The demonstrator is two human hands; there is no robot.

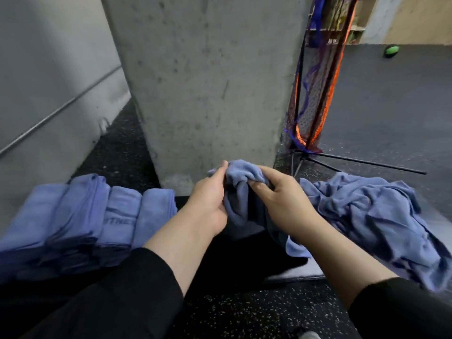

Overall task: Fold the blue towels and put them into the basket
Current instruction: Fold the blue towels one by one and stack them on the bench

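Note:
I hold one crumpled blue towel (241,184) up in front of a concrete pillar. My left hand (210,199) pinches its upper left edge between thumb and fingers. My right hand (281,194) grips the bunched top of the same towel, and the rest hangs down between my wrists. To the left stand several folded blue towels (97,216) in a row, one showing printed letters. At the right lies a loose heap of unfolded blue towels (381,221). No basket is plainly visible.
The concrete pillar (205,81) rises straight ahead, with a grey wall (49,81) to the left. A folded net on a black tripod stand (315,99) leans right of the pillar. A green ball (391,51) lies far off on the dark speckled floor (244,314).

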